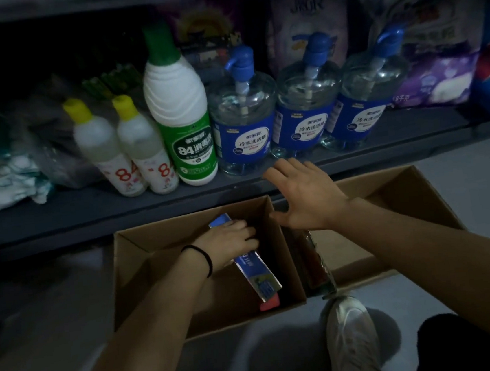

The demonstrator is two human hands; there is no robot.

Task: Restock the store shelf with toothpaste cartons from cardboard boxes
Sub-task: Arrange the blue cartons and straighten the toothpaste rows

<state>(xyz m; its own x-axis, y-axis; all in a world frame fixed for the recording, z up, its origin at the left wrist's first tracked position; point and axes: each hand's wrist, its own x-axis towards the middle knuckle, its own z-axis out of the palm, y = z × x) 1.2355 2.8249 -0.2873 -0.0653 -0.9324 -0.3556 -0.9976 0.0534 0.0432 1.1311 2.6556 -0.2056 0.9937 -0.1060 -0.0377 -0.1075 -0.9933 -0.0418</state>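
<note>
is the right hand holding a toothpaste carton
No, the right hand is spread open and empty above the boxes; only the left hand grips a blue toothpaste carton in the left cardboard box.

You see the dark shelf [89, 207] and the grey floor [465, 192] under it. On the shelf, the green bottle [180, 116] stands; left of it are two yellow-capped bottles [121, 147], right of it three blue pump bottles [305, 109]. On the floor, below the green bottle, stand two cardboard boxes [145, 286] side by side.
</note>
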